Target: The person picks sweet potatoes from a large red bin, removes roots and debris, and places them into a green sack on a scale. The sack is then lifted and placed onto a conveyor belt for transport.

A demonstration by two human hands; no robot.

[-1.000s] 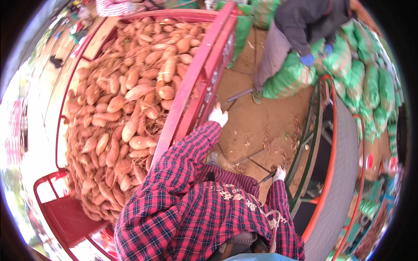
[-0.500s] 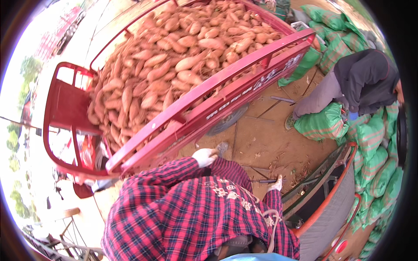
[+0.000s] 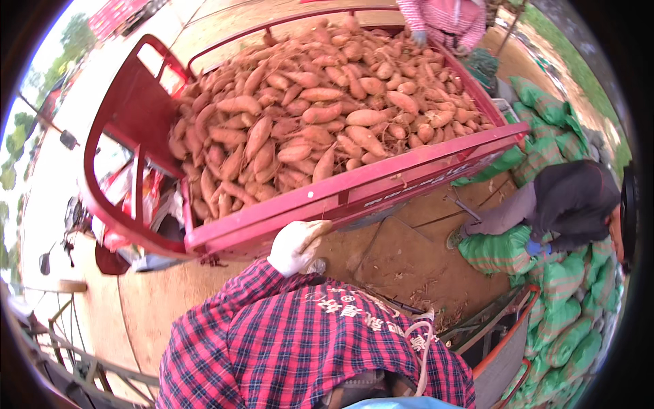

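Note:
My left hand (image 3: pixel 298 247), in a white glove with soiled fingertips, is raised close to the outer side of a red cargo bed (image 3: pixel 368 183). Its fingers are bent and pressed together; whatever they hold, if anything, is hidden. A heap of sweet potatoes (image 3: pixel 310 129) fills the bed just beyond. Of my right hand (image 3: pixel 428 315) only a small pale bit shows past my checked sleeve, low and near a dark rod (image 3: pixel 403 305), and its fingers are hidden.
A co-worker in dark clothes (image 3: pixel 572 204) bends over a green striped sack (image 3: pixel 499 249) at right. Another person in pink stripes (image 3: pixel 453 24) stands at the bed's far end. Filled sacks (image 3: pixel 562 310) pile up at right, beside an orange-edged metal frame (image 3: pixel 507 337).
My left hand has risen from low by my leg to beside the cargo bed's side. My right hand has become mostly hidden. The view has shifted, bringing the person in pink into sight.

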